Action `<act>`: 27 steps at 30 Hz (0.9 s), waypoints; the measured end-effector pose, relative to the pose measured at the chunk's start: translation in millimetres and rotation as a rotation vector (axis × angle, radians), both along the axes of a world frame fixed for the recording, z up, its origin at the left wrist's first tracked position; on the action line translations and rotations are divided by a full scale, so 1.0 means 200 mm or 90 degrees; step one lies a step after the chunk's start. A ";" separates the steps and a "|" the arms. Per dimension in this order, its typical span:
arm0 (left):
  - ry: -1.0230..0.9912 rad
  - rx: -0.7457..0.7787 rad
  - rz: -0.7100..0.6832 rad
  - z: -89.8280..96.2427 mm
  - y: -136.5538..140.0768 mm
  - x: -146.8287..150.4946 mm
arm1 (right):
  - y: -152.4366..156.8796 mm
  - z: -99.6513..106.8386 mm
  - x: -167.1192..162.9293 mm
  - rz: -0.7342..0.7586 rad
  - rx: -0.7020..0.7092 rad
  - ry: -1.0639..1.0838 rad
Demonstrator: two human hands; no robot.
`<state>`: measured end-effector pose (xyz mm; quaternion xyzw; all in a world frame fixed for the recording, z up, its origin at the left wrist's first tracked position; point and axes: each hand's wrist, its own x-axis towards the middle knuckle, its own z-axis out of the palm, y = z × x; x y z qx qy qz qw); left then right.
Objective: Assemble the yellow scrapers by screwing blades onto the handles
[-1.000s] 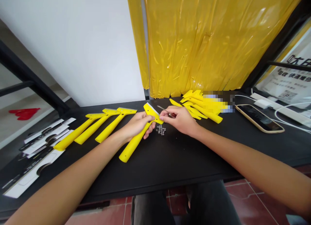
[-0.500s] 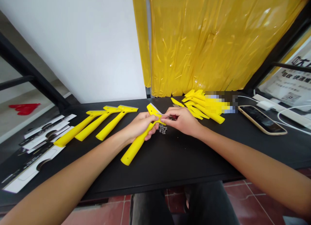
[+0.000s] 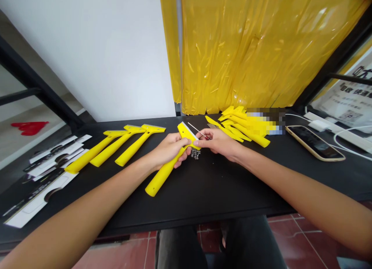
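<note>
My left hand [image 3: 172,149] is closed around the neck of a yellow scraper [image 3: 162,178], whose handle slants down toward me. A thin metal blade edge runs along the scraper's head at the top. In my right hand [image 3: 216,143] is a screwdriver [image 3: 197,130], its slim shaft pointing up and left, clear of the scraper's face. The right thumb and fingertips touch the right end of the scraper's head. Just beneath that end lies a small heap of screws [image 3: 194,154] on the black table [image 3: 203,199], partly hidden by the hands.
Several yellow scrapers [image 3: 132,147] lie in a row at left, beside white and black cardboard sleeves [image 3: 43,199]. Yellow scraper parts [image 3: 247,129] are piled at back right. A phone [image 3: 315,142], white cables and a power strip [image 3: 340,131] sit further right.
The screwdriver's tip has swung up and away from the scraper's head. My right thumb and fingertips have come onto the head's right end. The left hand keeps its hold.
</note>
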<state>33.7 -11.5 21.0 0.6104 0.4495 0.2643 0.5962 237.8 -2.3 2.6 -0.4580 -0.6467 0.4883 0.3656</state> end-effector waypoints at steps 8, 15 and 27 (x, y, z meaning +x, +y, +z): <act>-0.051 -0.003 -0.048 0.02 0.01 -0.02 | -0.02 0.03 0.02 0.048 -0.067 -0.002; -0.014 0.036 -0.014 0.05 0.03 -0.02 | -0.02 0.03 0.00 0.046 -0.140 0.094; 0.634 0.776 0.065 0.03 -0.15 0.01 | 0.00 0.03 -0.01 -0.025 -0.178 0.165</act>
